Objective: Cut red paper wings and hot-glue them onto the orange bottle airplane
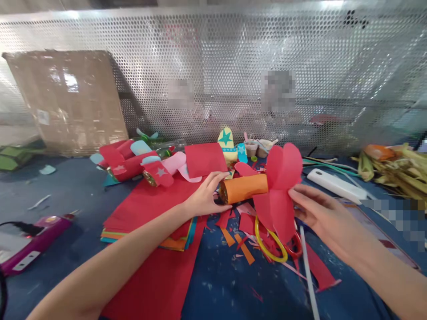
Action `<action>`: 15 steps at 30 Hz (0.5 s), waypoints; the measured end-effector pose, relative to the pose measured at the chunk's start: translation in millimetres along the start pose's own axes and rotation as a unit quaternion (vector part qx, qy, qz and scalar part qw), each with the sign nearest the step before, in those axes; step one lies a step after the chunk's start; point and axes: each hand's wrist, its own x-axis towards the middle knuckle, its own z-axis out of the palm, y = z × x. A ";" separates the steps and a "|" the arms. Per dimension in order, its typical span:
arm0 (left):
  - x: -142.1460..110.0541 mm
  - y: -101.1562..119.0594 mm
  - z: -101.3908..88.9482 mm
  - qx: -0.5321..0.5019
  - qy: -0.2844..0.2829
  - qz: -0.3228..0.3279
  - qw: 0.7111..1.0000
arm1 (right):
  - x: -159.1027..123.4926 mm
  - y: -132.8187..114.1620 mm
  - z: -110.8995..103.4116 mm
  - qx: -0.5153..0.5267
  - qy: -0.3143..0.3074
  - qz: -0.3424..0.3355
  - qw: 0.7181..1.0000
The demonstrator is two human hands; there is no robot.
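Observation:
An orange paper-wrapped tube (245, 188) is held lying sideways above the blue table (220, 284). My left hand (205, 195) grips its left end, fingers wrapped round it. Red paper petals (280, 186) fan out from the tube's right end. My right hand (316, 211) pinches the lower petals, fingers pressed against the red paper. Below the tube lie scissors with yellow and red handles (271, 244) among red and orange paper scraps.
Red paper sheets (150, 209) on a coloured stack lie at the left. Finished red paper crafts (133, 164) and small cups (256, 147) stand at the back by a perforated metal screen. A pink glue gun (33, 244), a cardboard sheet (70, 100), a white tool (336, 186), dried leaves (390, 171).

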 end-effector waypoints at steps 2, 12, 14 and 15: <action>-0.7 0.0 0.2 -0.003 -0.005 0.005 1.000 | 5.5 -7.4 19.9 0.008 -0.035 -0.019 0.999; -0.9 -0.9 0.9 -0.020 0.009 0.045 0.999 | 51.8 -6.1 51.1 -0.029 -0.110 -0.018 0.993; -0.4 -2.2 1.9 -0.027 0.013 0.045 0.999 | 55.5 -4.1 51.1 -0.053 -0.113 0.002 0.992; -0.2 -2.8 2.6 -0.030 0.016 0.041 0.999 | 56.0 -2.7 52.0 -0.068 -0.114 0.012 0.991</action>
